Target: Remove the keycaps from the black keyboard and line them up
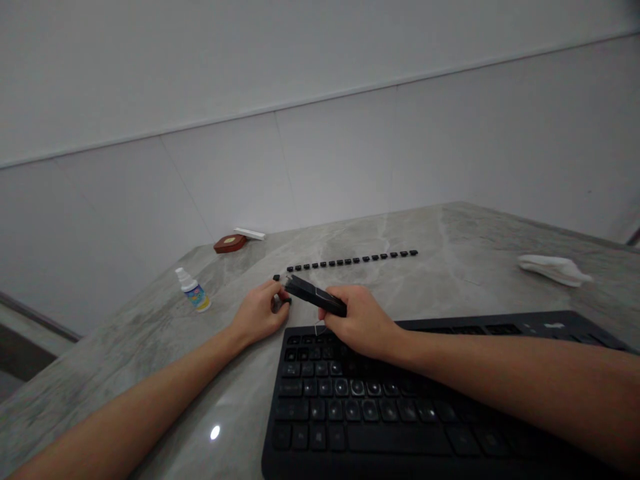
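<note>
My left hand (261, 309) rests on the grey tabletop, thumb and fingers closed around a small black keycap (288, 301). In my right hand (361, 320) is a slim black handheld tool (315, 295), its far end pointing left toward my left fingertips. A thin wire loop (319, 328) shows below the tool, over the keyboard's edge. The black keyboard (373, 439) lies under my right wrist and forearm. Along its top left, some key places look bare of caps. Beyond my hands, several black keycaps (340, 262) stand in a row, with another keycap (277, 277) close to my left fingers.
A small white spray bottle (194, 291) stands at the left. Near the wall lie a reddish-brown case (230, 243) and a white narrow bar (250, 233). A folded white cloth (554, 269) is at the right. The white wall (340, 153) borders the table's back edge.
</note>
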A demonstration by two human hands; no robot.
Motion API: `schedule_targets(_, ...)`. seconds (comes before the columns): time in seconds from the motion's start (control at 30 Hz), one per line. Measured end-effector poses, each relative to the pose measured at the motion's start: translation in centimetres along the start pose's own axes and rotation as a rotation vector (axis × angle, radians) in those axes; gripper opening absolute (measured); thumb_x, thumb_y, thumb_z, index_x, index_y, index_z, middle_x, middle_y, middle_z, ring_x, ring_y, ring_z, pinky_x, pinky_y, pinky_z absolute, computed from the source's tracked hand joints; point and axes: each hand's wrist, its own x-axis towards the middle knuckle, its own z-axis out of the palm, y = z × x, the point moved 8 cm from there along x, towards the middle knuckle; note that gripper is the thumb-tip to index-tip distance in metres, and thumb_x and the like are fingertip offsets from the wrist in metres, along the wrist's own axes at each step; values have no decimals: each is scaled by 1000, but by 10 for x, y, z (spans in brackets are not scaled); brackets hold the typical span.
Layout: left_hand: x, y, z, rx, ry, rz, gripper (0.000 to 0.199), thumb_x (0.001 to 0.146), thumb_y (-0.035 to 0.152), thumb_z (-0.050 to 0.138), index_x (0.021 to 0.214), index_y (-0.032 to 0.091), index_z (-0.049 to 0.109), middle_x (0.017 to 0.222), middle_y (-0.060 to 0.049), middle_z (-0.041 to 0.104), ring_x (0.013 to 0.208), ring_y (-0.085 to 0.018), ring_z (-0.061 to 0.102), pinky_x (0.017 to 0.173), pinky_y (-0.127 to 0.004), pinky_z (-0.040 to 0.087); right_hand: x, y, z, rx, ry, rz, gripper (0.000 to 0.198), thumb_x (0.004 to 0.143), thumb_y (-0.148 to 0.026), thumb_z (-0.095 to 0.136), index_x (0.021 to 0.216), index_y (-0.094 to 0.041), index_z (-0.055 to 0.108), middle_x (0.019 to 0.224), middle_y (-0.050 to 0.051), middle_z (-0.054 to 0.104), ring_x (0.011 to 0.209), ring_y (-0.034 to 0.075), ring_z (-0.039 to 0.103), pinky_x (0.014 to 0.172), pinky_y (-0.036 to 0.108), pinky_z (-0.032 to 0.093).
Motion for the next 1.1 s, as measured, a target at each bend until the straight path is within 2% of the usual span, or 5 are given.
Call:
schedule_targets(0.33,-1,-1,0,6,49,60,7,79,16,58,72,18,56,66,2,56,56,-11,51,59,-24,42,-1,0,-1,5,13,-20,16,68,-6,52,68,-15,66,59,-1,60,58,12,54,56,24,38)
schedule_targets(0.53,-1,-5,2,-6,61,77,8,83,24,63,78,18,60,70,2,61,58,-12,54,59,-25,45,0,3,-1,16,19,5,15,68,-7,53,67,-15,66,59,-1,60,58,12,55,56,24,38)
schedule_targets(0.8,35,-20,-31,127,250,214,8,89,22,58,84,19,63,89,-5,70,86,-22,58,78,-35,47,3,8,-1,68,31,54,15,67,-7,53,66,-16,65,56,-2,58,55,11,52,55,24,37)
schedule_targets(0.93,52,-32,-16,98,237,246,4,85,22,63,84,18,64,87,-5,70,82,-22,55,74,-33,46,3,10,-3,56,49,68,15,66,-6,53,66,-16,64,55,-3,55,54,11,49,54,24,35)
schedule_targets(1.1,52,-41,2,85,209,254,5,84,21,65,81,18,65,80,-4,68,81,-20,52,75,-32,46,3,11,-6,89,84,73,13,67,-8,54,65,-16,63,55,-3,54,54,11,47,54,25,35)
